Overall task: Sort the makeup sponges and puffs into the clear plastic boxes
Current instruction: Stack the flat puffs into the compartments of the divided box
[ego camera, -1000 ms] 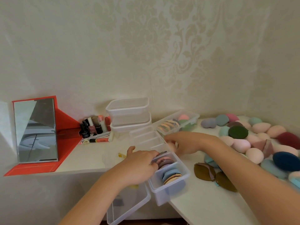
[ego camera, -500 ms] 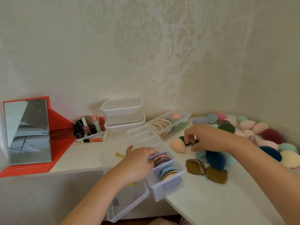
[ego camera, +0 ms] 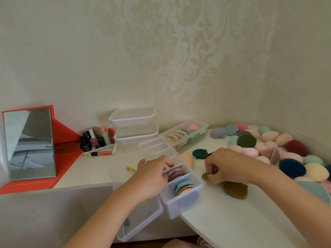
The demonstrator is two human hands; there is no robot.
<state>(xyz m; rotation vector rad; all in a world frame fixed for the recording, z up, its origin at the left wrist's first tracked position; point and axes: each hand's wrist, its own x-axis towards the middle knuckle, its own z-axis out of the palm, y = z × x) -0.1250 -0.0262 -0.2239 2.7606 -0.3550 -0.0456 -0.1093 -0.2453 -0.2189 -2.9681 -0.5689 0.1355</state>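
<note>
A long clear divided box [ego camera: 180,204] lies at the desk's front edge, with pink and brown puffs in one compartment and blue and peach puffs [ego camera: 184,188] in the nearest one. My left hand [ego camera: 152,178] grips the box's left rim beside the pink puffs. My right hand [ego camera: 227,165] is just right of the box, pinching the edge of an olive puff [ego camera: 205,176] that lies on the desk. A second olive puff [ego camera: 235,190] lies below that hand. A dark green puff [ego camera: 199,153] and a peach sponge [ego camera: 188,158] lie behind.
Many coloured sponges and puffs [ego camera: 268,145] are heaped along the right wall. Another clear box [ego camera: 198,126] holds puffs; two clear boxes [ego camera: 133,120] are stacked behind. A clear lid [ego camera: 139,222] hangs off the desk edge. A mirror [ego camera: 29,144] and nail polish bottles [ego camera: 95,138] stand at the left.
My right hand left the dark green puff near the pile and came down toward me onto the olive puffs. My left hand stayed on the divided box.
</note>
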